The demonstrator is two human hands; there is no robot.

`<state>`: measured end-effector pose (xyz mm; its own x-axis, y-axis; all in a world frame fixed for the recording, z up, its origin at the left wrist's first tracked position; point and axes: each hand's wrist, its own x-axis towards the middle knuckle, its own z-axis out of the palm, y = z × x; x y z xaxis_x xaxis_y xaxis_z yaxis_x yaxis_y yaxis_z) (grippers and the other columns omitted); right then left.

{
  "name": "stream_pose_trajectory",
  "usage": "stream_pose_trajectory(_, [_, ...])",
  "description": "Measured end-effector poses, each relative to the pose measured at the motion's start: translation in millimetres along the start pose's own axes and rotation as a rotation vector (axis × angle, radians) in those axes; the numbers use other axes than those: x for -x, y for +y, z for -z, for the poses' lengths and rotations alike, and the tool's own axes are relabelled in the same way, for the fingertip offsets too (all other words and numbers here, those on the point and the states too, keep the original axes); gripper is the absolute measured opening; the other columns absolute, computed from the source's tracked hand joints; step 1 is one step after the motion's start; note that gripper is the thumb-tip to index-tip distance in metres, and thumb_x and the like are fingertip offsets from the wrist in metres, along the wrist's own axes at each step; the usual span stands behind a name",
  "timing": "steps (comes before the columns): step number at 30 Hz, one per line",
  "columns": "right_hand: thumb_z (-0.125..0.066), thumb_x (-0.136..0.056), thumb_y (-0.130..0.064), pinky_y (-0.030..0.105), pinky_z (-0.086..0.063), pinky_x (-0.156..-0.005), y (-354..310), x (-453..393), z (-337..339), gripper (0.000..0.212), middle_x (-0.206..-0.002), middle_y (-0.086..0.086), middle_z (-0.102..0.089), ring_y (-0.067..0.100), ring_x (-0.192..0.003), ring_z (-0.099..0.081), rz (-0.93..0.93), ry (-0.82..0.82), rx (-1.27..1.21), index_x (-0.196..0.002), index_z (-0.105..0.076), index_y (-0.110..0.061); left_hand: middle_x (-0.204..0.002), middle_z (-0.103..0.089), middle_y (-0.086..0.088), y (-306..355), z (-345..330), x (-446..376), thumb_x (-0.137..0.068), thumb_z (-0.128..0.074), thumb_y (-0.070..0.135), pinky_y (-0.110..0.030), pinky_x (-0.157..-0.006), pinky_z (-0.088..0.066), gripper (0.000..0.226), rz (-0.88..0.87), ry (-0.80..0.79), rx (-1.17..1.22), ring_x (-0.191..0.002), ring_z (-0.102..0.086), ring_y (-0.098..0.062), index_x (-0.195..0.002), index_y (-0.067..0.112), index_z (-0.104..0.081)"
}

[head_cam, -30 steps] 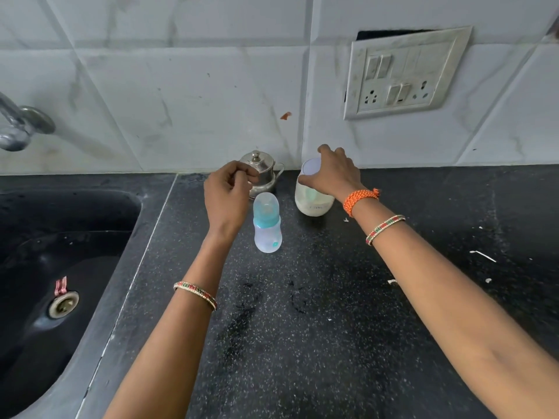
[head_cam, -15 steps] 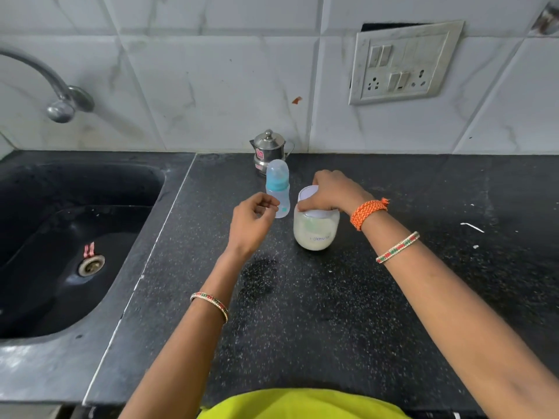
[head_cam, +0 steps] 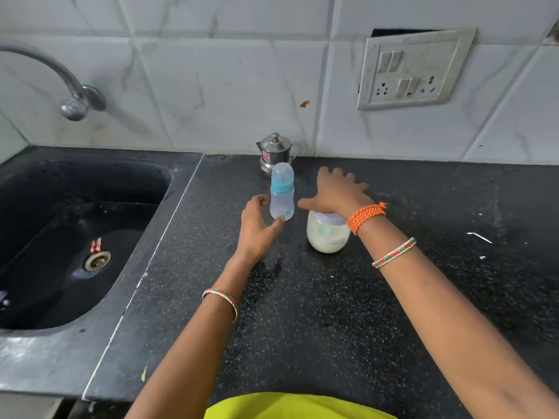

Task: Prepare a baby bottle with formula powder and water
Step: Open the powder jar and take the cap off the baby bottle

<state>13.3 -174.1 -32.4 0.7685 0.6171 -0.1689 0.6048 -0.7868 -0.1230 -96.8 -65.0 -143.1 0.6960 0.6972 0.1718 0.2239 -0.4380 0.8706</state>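
A clear baby bottle (head_cam: 282,192) with a teal collar and a clear cap stands upright on the black counter (head_cam: 332,313). My left hand (head_cam: 257,228) is open right beside the bottle's base, thumb and fingers curved around it, the fingertips at its lower edge. A squat jar of white formula powder (head_cam: 328,234) stands to the right of the bottle. My right hand (head_cam: 335,192) hovers open above and behind the jar, fingers spread, off the jar's pale lid.
A small steel lidded pot (head_cam: 276,152) stands behind the bottle against the tiled wall. A black sink (head_cam: 75,237) with a curved tap (head_cam: 72,95) lies to the left. A switch and socket panel (head_cam: 414,71) is on the wall. White crumbs (head_cam: 479,237) dot the counter at right.
My right hand has let go of the jar after setting it down nearer me, and has opened. My left hand has opened and moved up to the bottle's base.
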Motion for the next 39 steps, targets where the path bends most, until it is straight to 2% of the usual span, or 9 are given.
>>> stream_pose_trajectory(3, [-0.061, -0.082, -0.053, 0.058, -0.031, -0.102, -13, -10, 7, 0.074, -0.139, 0.017, -0.041, 0.040, -0.129, -0.038, 0.117, 0.078, -0.144, -0.136, -0.034, -0.010, -0.134, -0.046, -0.007, 0, 0, -8, -0.080, -0.070, 0.024, -0.036, -0.104, -0.037, 0.061, 0.025, 0.016, -0.013, -0.125, -0.041, -0.021, -0.131, 0.010, -0.041])
stream_pose_trajectory(9, [-0.062, -0.083, -0.044, 0.053, -0.040, -0.098, -36, -28, 1, 0.067, -0.135, 0.014, -0.047, 0.037, -0.123, -0.045, 0.216, 0.124, -0.250, -0.138, -0.033, -0.018, -0.136, -0.045, -0.007, -2, 0, -17, -0.080, -0.071, 0.025, -0.035, -0.105, -0.035, 0.062, 0.040, 0.032, -0.013, -0.127, -0.039, -0.022, -0.132, 0.010, -0.040])
stream_pose_trajectory(14, [-0.060, -0.081, -0.057, 0.053, -0.037, -0.098, -29, -31, -7, 0.077, -0.141, 0.016, -0.040, 0.039, -0.128, -0.039, 0.155, 0.098, -0.228, -0.140, -0.032, -0.015, -0.117, -0.048, 0.001, 1, -3, -8, -0.079, -0.070, 0.023, -0.026, -0.091, -0.035, 0.046, -0.023, 0.080, -0.004, -0.112, -0.041, -0.016, -0.117, 0.013, -0.045])
stream_pose_trajectory(18, [-0.063, -0.076, -0.063, 0.056, -0.037, -0.099, -20, -18, 0, 0.089, -0.143, 0.020, -0.035, 0.043, -0.130, -0.036, 0.100, 0.033, -0.096, -0.142, -0.028, -0.013, -0.105, -0.049, 0.002, 6, -10, -1, -0.077, -0.067, 0.019, -0.030, -0.080, -0.040, 0.034, -0.034, 0.080, 0.059, -0.100, -0.044, -0.016, -0.103, 0.017, -0.046])
stream_pose_trajectory(22, [-0.070, -0.073, -0.057, 0.041, -0.048, -0.089, -5, 3, 14, 0.078, -0.127, 0.015, -0.054, 0.035, -0.114, -0.054, -0.014, -0.158, 0.257, -0.130, -0.047, -0.009, -0.118, -0.051, -0.002, 11, -16, 12, -0.069, -0.064, 0.023, -0.039, -0.093, -0.046, 0.051, -0.047, -0.154, 0.096, -0.106, -0.047, -0.016, -0.116, 0.016, -0.045])
stream_pose_trajectory(24, [-0.072, -0.076, -0.049, 0.040, -0.048, -0.087, -2, 9, 15, 0.075, -0.128, 0.014, -0.054, 0.033, -0.115, -0.054, -0.032, -0.179, 0.271, -0.133, -0.045, -0.008, -0.135, -0.042, 0.000, 19, -21, 19, -0.071, -0.074, 0.024, -0.031, -0.105, -0.036, 0.074, -0.071, -0.310, 0.088, -0.121, -0.039, -0.009, -0.134, 0.018, -0.034])
stream_pose_trajectory(27, [-0.070, -0.075, -0.054, 0.037, -0.049, -0.081, -4, 12, 10, 0.076, -0.125, 0.015, -0.056, 0.032, -0.111, -0.058, 0.003, -0.100, 0.141, -0.130, -0.047, -0.008, -0.133, -0.045, 0.008, 30, -34, 24, -0.066, -0.085, 0.022, -0.014, -0.099, -0.036, 0.091, -0.103, -0.412, 0.221, -0.118, -0.045, 0.005, -0.136, 0.025, -0.027])
stream_pose_trajectory(31, [-0.061, -0.074, -0.066, 0.034, -0.042, -0.072, -8, 15, -3, 0.078, -0.119, 0.014, -0.059, 0.032, -0.107, -0.057, 0.113, -0.029, 0.063, -0.127, -0.048, -0.011, -0.119, -0.060, 0.011, 21, -31, 22, -0.063, -0.087, 0.022, -0.016, -0.092, -0.046, 0.079, -0.041, -0.273, 0.294, -0.109, -0.056, 0.005, -0.128, 0.024, -0.043])
stream_pose_trajectory(39, [-0.065, -0.076, -0.054, 0.033, -0.041, -0.071, -11, 9, -4, 0.062, -0.108, 0.010, -0.061, 0.024, -0.084, -0.050, 0.342, -0.116, 0.133, -0.124, -0.043, -0.020, -0.119, -0.064, 0.007, 14, -26, 21, -0.058, -0.088, 0.023, -0.023, -0.097, -0.048, 0.081, -0.047, -0.193, 0.293, -0.111, -0.059, -0.003, -0.128, 0.023, -0.049])
